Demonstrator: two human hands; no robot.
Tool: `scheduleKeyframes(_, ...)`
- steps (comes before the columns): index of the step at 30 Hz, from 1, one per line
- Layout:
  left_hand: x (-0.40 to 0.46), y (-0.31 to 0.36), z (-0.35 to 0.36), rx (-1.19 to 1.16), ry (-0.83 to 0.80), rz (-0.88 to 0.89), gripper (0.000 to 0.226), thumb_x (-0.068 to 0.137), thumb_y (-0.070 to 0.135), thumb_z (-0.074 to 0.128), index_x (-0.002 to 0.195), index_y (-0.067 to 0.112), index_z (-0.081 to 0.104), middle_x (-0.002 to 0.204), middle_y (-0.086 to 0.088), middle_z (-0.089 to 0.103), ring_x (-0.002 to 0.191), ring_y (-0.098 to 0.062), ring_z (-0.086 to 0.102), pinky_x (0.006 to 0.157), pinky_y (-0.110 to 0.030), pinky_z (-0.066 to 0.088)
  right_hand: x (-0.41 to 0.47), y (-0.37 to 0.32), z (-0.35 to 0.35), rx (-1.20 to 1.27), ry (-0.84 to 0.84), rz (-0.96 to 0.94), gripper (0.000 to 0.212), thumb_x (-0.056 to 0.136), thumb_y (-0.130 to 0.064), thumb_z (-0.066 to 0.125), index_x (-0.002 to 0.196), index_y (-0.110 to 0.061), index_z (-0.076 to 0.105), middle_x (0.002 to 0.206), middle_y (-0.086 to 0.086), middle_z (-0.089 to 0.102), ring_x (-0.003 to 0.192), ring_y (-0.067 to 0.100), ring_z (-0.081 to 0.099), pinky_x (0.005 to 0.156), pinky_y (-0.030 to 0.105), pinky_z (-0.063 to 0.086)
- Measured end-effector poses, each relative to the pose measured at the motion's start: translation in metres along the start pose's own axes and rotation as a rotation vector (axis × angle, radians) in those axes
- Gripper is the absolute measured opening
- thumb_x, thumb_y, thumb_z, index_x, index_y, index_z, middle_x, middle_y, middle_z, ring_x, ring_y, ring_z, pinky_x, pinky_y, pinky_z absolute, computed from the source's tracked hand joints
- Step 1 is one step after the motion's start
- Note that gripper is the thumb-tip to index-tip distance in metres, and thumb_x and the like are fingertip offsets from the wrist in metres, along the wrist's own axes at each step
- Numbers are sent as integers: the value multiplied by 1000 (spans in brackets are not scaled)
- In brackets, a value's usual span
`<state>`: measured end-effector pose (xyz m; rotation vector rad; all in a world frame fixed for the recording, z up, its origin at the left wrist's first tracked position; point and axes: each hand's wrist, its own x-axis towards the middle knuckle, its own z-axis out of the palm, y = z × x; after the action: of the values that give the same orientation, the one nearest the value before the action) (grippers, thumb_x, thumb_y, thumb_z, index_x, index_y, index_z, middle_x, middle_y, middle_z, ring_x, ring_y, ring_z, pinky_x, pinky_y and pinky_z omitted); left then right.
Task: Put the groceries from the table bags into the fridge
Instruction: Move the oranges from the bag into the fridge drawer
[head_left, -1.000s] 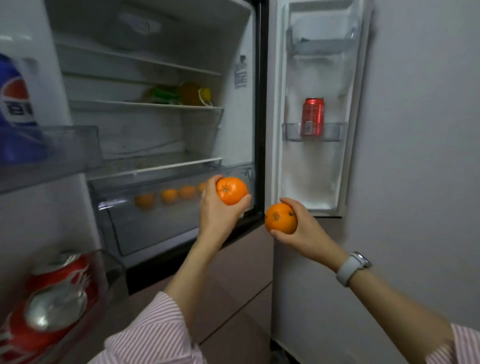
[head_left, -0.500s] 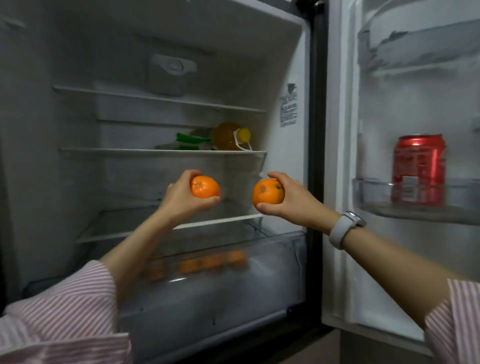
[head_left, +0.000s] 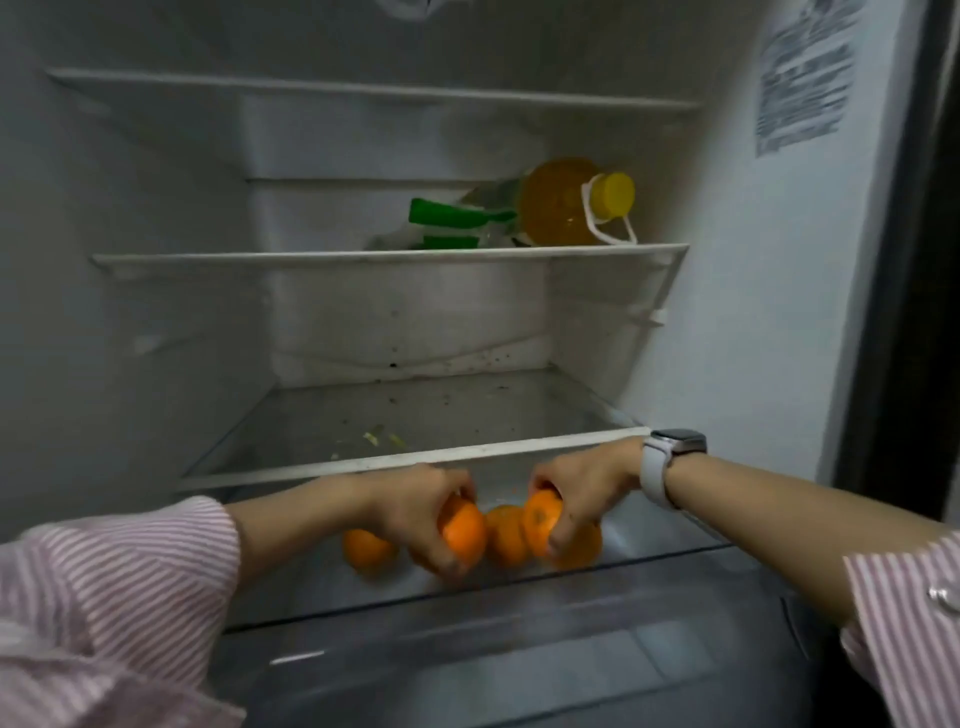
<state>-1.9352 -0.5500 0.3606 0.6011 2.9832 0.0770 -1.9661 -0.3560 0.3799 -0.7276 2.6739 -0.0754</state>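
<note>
Both my hands reach down into the clear crisper drawer (head_left: 519, 597) at the bottom of the open fridge. My left hand (head_left: 415, 509) grips an orange (head_left: 462, 535) from above. My right hand (head_left: 582, 493) grips another orange (head_left: 540, 522) just to the right. Other oranges lie in the drawer around them: one at the left (head_left: 366, 551), one between the hands (head_left: 506, 535), one partly hidden under my right hand (head_left: 584, 548).
A glass shelf (head_left: 415, 462) sits just above the drawer, its front edge close over my wrists. The shelf higher up holds a lying bottle of yellow liquid (head_left: 566, 208) and a green-and-white packet (head_left: 452, 223). The fridge's right wall (head_left: 753, 312) is near my right arm.
Both hands dropped from in front of the middle shelves into the crisper drawer, still holding their oranges. The camera moved closer to the fridge and tilted down.
</note>
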Motion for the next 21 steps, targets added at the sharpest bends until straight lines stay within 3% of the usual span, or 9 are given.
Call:
scheduleKeyframes(4,23,-18,29,-4,-30,39,73,62,49,77,122,23,44,117,-3,59,102,-20,56,85,-33,48,29,7,19,-88,-102,-14,62,72,-33,75,122,-14,43,109,4,53,104,26,57,86,42,53)
scheduleKeyframes(9,30,-34,58,-66,108,89,86,44,69,51,118,28,45,116,4,55,104,-12,51,88,-29,44,50,13,39,-83,-48,-103,62,67,-33,78,117,-19,43,112,4,56,95,20,57,80,33,50)
scheduleKeyframes(13,26,-30,73,-50,119,145,75,61,58,68,123,23,44,121,5,44,109,-10,41,93,-24,37,49,14,42,-141,-83,-113,67,70,-37,77,122,-15,41,118,4,46,100,20,51,82,32,46)
scheduleKeyframes(15,23,-29,78,-18,93,163,75,63,60,66,123,20,45,123,4,41,110,-10,37,90,-19,33,50,12,44,-136,-103,-116,67,70,-37,77,123,-16,41,118,3,46,101,19,51,84,32,46)
scheduleKeyframes(17,23,-29,77,29,85,149,81,59,69,56,123,20,45,124,4,41,110,-9,37,90,-20,33,50,11,43,-123,-114,-121,67,70,-36,76,125,-18,41,120,3,49,103,19,51,85,31,46)
scheduleKeyframes(21,24,-27,61,81,36,189,74,68,64,65,127,25,44,124,5,42,111,-12,39,95,-29,36,48,11,32,-114,-169,-74,63,73,-42,72,126,-22,44,119,1,53,103,20,54,90,36,49)
